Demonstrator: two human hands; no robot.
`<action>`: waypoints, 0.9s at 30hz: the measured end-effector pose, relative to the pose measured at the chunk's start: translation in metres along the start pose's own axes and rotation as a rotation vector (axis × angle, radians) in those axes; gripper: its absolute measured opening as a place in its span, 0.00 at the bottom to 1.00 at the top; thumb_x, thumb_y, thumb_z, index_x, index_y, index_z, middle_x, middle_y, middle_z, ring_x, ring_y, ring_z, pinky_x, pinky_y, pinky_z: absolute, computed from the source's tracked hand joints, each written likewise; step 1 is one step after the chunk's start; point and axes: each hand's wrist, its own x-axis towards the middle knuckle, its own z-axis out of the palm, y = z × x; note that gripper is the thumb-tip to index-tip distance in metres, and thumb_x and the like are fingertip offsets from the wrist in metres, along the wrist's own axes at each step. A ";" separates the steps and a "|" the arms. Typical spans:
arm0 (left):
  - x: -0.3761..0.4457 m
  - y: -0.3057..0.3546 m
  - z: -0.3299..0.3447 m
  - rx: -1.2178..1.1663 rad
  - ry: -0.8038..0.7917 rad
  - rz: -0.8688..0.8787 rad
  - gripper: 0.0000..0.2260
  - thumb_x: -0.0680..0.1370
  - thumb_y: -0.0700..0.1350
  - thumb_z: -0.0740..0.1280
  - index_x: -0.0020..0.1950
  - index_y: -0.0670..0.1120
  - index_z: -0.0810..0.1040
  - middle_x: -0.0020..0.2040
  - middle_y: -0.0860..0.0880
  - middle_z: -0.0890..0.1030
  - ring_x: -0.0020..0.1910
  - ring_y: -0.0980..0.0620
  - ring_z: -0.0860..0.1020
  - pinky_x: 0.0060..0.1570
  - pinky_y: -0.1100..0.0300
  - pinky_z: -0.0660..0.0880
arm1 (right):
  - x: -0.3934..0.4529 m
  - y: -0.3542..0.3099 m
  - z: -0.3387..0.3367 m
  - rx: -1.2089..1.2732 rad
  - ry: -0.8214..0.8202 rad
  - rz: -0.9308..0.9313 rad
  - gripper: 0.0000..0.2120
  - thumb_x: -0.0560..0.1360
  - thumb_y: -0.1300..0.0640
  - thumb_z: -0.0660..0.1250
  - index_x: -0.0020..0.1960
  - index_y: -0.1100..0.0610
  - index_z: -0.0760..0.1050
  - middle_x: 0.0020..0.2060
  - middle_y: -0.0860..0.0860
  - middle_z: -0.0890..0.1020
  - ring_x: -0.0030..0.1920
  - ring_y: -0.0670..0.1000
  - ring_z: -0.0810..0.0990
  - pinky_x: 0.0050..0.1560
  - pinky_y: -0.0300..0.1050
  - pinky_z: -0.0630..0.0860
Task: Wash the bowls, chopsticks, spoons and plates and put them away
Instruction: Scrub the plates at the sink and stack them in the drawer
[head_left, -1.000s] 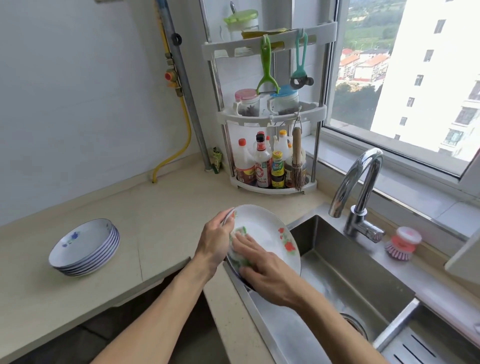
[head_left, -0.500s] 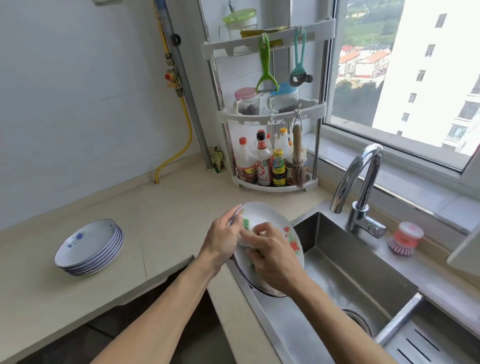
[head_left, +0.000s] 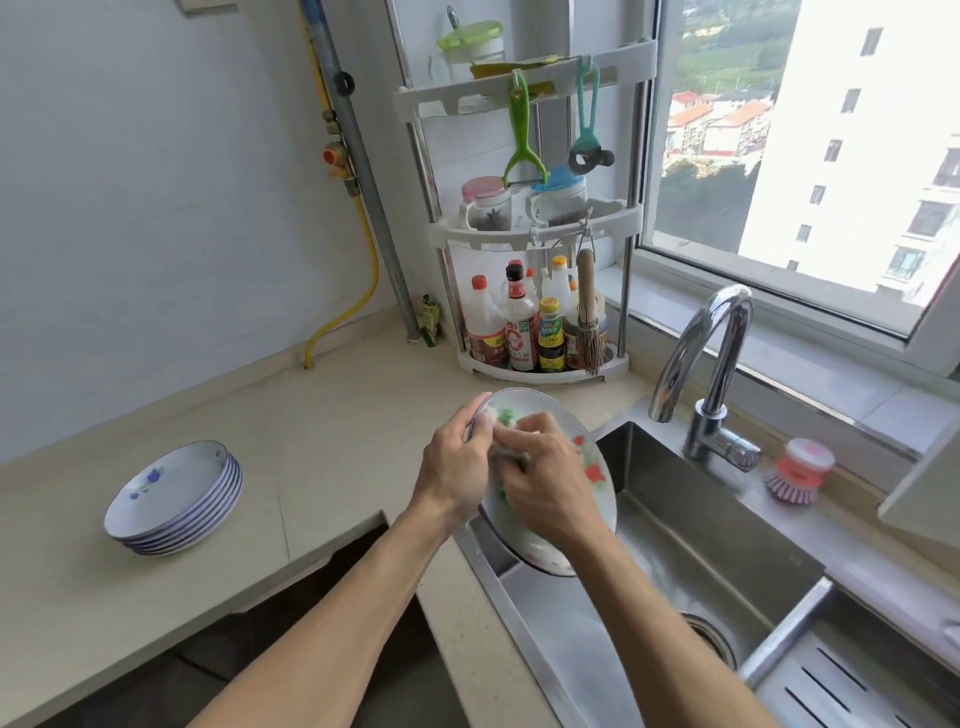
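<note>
- Plate (head_left: 587, 457): tilted over the sink's (head_left: 696, 499) left edge, probably ceramic, stiff, breakable, slick when wet.
- Your left hand (head_left: 452, 467) pinches its upper-left rim; keep hold there.
- Your right hand (head_left: 545, 478), fingers curled, presses a cloth (head_left: 506, 452) on its face.
- Stacked plates (head_left: 171, 493) sit well apart on the counter (head_left: 332, 441).

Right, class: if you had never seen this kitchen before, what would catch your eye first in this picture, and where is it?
First, the two hands over the sink's left edge: the left hand grips a flowered plate by its rim while the right hand presses a cloth against its face. Next, the stack of blue-rimmed plates on the counter to the left. Then the three-tier rack of bottles and jars in the corner by the window.
</note>
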 end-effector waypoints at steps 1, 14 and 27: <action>0.003 0.001 -0.001 0.006 0.037 0.005 0.17 0.86 0.49 0.56 0.73 0.53 0.73 0.70 0.52 0.76 0.69 0.53 0.73 0.71 0.52 0.70 | -0.005 -0.005 0.000 0.053 -0.080 -0.039 0.14 0.76 0.60 0.64 0.54 0.48 0.85 0.47 0.46 0.74 0.48 0.45 0.75 0.49 0.42 0.74; 0.003 0.013 0.003 0.195 0.335 0.173 0.18 0.86 0.48 0.56 0.75 0.52 0.71 0.70 0.50 0.76 0.69 0.48 0.74 0.65 0.57 0.70 | -0.029 -0.004 -0.001 -0.080 -0.126 -0.007 0.16 0.73 0.63 0.64 0.56 0.47 0.80 0.45 0.48 0.82 0.44 0.49 0.79 0.47 0.46 0.76; 0.012 0.010 -0.004 0.087 0.280 0.121 0.17 0.86 0.47 0.56 0.74 0.51 0.72 0.70 0.51 0.77 0.69 0.50 0.73 0.65 0.64 0.67 | -0.035 0.016 -0.004 -0.073 -0.144 -0.040 0.19 0.75 0.67 0.62 0.55 0.50 0.85 0.55 0.44 0.79 0.56 0.49 0.76 0.57 0.48 0.74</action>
